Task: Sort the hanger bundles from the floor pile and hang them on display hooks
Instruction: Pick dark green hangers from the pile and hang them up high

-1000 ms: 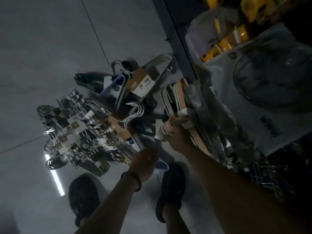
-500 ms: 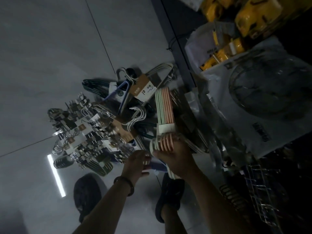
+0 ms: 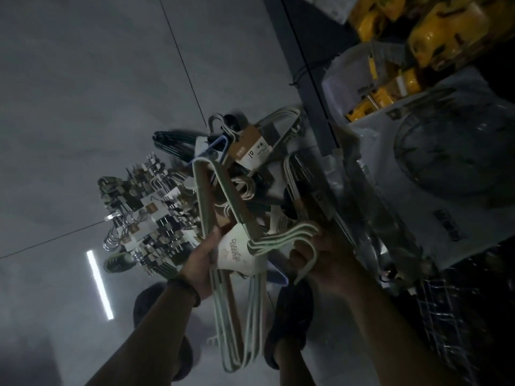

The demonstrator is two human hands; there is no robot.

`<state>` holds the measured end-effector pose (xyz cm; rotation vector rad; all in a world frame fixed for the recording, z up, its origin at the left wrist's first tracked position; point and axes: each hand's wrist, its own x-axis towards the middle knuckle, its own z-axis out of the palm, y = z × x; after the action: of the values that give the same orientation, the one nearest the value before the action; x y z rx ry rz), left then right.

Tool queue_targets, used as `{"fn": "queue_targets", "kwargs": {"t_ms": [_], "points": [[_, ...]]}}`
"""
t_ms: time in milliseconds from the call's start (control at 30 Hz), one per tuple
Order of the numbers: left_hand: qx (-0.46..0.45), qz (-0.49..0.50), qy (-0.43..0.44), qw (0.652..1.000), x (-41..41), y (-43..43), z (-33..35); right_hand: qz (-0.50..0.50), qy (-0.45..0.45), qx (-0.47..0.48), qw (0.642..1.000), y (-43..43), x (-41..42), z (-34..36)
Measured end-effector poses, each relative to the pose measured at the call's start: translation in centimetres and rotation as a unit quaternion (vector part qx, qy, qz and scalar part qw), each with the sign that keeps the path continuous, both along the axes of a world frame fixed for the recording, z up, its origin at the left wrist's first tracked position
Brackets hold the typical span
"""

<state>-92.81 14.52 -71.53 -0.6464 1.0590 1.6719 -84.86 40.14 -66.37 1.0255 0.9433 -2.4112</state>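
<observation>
While a person stands over a grey tiled floor (image 3: 83,107) in dim light, both hands hold one hanger bundle (image 3: 203,196) of pale green and white plastic hangers clear of the ground. The left hand (image 3: 206,263), a dark band (image 3: 186,288) on its wrist, clasps the bundle from the left at its white paper label (image 3: 237,253), thumb lying up along the hangers' shoulder. The right hand (image 3: 330,263) has its fingers curled round the bundle's hooks (image 3: 281,239), which jut sideways out of the label toward it; one hook loops over a finger. Between the two grips sits the label, with one run of the hangers' arms slanting up and away above the left hand and the other dropping below both wrists, in front of the person's dark shoes (image 3: 292,307).

Beyond the held bundle, the floor pile (image 3: 156,218) spreads across the tiles: a dense cluster of clip hangers with small tags and metal hooks to the left, and further back a white bundle wrapped in a brown card (image 3: 250,151) marked "10", beside dark green hangers (image 3: 170,143). To the right, clear plastic bags (image 3: 446,162) and yellow packaged goods (image 3: 434,32) crowd against a dark upright post (image 3: 301,79). A bright strip of reflected light (image 3: 99,285) lies on the floor at left.
</observation>
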Motion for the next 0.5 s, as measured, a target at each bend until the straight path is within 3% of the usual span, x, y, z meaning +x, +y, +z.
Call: {"fn": "queue_targets", "kwargs": {"t_ms": [67,133,200,267,300,400,500], "points": [[-0.054,0.008,-0.019,0.998,0.1,-0.8,-0.9,0.006,-0.025,-0.046,0.999,0.1,0.0,-1.6],[-0.093,0.006,-0.019,0.995,0.0,-1.2,-1.0,0.049,-0.143,0.040,0.988,0.2,-0.4,-3.7],[-0.174,0.024,0.001,0.984,-0.2,-1.3,-1.3,0.103,-0.200,0.244,0.943,0.5,-0.4,-6.7],[-0.239,0.055,0.040,0.969,-0.5,-1.2,-1.5,0.179,-0.128,0.468,0.856,0.6,-0.4,-9.5],[-0.260,0.057,0.066,0.962,-0.6,-1.2,-1.8,0.204,-0.084,0.533,0.817,0.6,-0.3,-10.8],[-0.306,0.039,0.134,0.942,-0.9,-2.0,-2.7,0.308,-0.028,0.572,0.760,0.8,-0.7,-14.5],[-0.323,0.004,0.181,0.929,-1.1,-2.5,-3.2,0.392,-0.109,0.489,0.772,-0.2,-1.1,-17.2]]}}
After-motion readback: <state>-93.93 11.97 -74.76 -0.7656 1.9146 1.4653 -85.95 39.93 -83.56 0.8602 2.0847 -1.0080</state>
